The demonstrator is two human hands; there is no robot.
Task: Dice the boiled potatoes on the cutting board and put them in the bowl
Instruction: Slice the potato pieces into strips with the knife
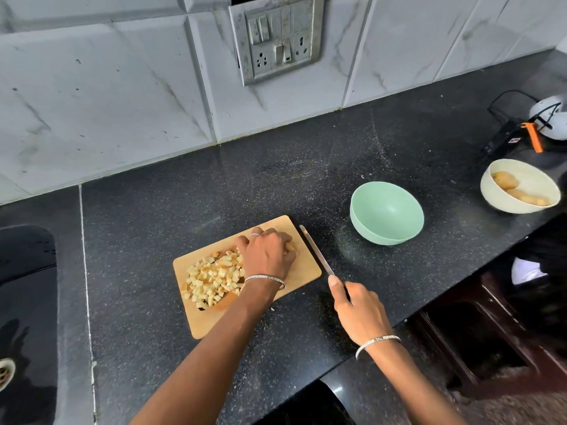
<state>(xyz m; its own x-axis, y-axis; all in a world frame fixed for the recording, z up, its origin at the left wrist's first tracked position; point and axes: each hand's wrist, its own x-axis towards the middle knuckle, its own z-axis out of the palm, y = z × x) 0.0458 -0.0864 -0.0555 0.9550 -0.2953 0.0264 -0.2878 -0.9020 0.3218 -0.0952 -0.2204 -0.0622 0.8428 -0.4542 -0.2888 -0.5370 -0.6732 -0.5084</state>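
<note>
left hand (266, 256) fingers curled over pale potato cubes (211, 279) on the wooden cutting board (302, 265); right hand (357, 305) grips the steel knife (316, 251); gathering step, next likely needs carrying cubes right of the fingers into the empty mint-green bowl (386, 214)

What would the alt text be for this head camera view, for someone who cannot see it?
A person's left hand gathers diced potato on a wooden cutting board while the right hand holds a knife beside it. An empty green bowl and a cream bowl with whole potatoes sit right, on the black counter.
</note>
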